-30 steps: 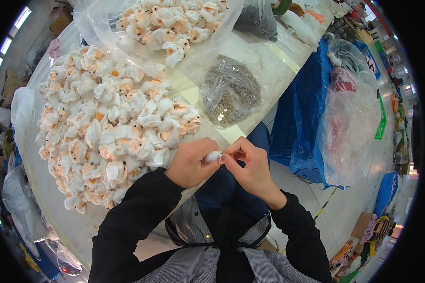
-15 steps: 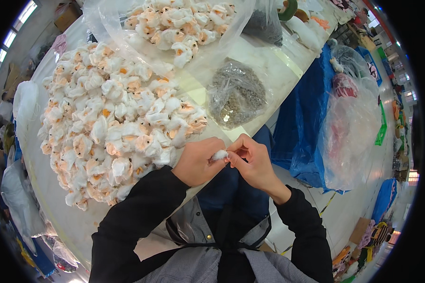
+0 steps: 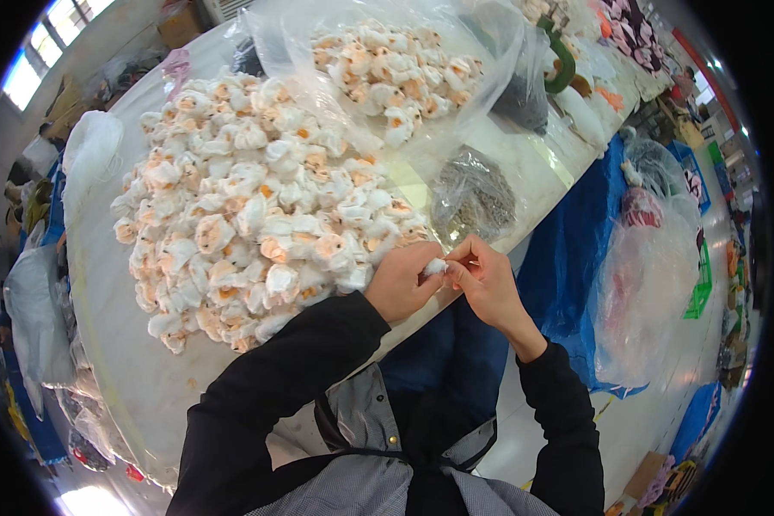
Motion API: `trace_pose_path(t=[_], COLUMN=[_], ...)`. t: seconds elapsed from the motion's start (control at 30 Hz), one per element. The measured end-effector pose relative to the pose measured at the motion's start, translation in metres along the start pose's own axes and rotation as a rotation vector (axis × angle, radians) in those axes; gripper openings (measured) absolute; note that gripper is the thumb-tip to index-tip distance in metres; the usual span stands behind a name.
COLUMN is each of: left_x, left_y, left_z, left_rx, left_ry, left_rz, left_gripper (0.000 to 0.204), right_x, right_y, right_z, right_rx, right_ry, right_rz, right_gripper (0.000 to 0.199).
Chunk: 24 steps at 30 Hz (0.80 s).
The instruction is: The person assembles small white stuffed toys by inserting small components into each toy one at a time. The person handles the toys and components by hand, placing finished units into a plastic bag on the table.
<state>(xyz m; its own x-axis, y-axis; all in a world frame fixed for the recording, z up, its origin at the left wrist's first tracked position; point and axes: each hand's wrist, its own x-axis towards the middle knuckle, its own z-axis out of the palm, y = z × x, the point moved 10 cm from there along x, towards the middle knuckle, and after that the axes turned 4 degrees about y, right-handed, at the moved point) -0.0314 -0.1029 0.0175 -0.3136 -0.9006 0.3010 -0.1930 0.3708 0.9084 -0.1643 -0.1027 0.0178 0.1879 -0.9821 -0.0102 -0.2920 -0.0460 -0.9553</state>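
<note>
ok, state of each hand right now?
Left hand: closed, holding a small white fluffy piece.
Right hand: pinched shut at its end; what's pinched is unclear.

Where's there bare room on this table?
On the tabletop, the near-left margin between the fluffy white-peach pile and the edge looks mostly bare. A smaller patch lies between the bag of brownish pieces and the dark bag. Crowded: the pile, right up to the left hand.

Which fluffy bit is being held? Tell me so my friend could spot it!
Find the white table with its heap of white and peach pieces. At the heap's lower right in the picture, the left hand and right hand sit close together. Between them pokes a small white tuft, set apart because it's held while its neighbours lie heaped.
</note>
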Motion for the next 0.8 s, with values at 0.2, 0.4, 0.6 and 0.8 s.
trace_pose_path(t=[0.2,0.4,0.6,0.8], left_x=[-0.010,-0.039,-0.065,-0.072], left_y=[0.004,0.024,0.009,-0.002], left_z=[-0.017,-0.053,-0.021,-0.026], left_rx=[-0.039,-0.074,-0.039,-0.070], left_ry=[0.080,0.166,-0.077,-0.137], left_rz=[-0.048,-0.136,-0.054,-0.170], left_gripper=[0.021,0.051,0.044,0.044], right_x=[0.006,0.050,0.182,0.220], right_y=[-0.033,-0.088,-0.177,-0.128], right_z=[0.005,-0.015,-0.027,0.068], right_rx=[-0.081,-0.193,-0.516,-1.118], right_ry=[-0.144,-0.007,0.345,0.126], right_rz=[0.005,-0.234,-0.652,-0.696], right_gripper=[0.007,0.007,0.039,0.079])
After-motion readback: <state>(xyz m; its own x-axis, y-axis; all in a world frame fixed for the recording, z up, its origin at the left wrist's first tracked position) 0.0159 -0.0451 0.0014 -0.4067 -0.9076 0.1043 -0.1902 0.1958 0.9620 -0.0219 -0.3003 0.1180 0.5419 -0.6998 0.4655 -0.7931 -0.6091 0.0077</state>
